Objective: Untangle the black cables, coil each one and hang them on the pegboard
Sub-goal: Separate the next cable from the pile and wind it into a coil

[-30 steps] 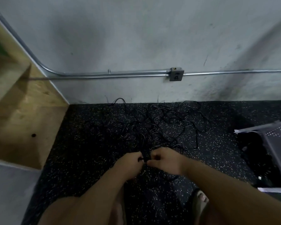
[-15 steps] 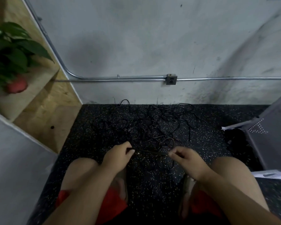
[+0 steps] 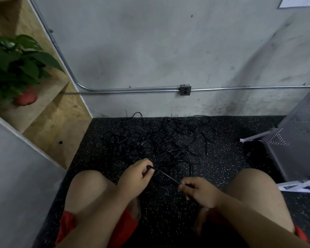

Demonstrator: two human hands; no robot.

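Both left hand (image 3: 136, 178) and right hand (image 3: 200, 193) pinch one taut black cable (image 3: 166, 176), tangled cables (image 3: 161, 140) beyond, potted plant (image 3: 16, 68) left, pegboard (image 3: 295, 140) right

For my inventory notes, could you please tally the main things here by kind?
Black cable tangle: 1 pile, strands uncountable
Left hand and right hand, holding one taut cable: 2
Potted plant: 1
Wall outlet: 1
Perforated metal panel: 1
Total: 6
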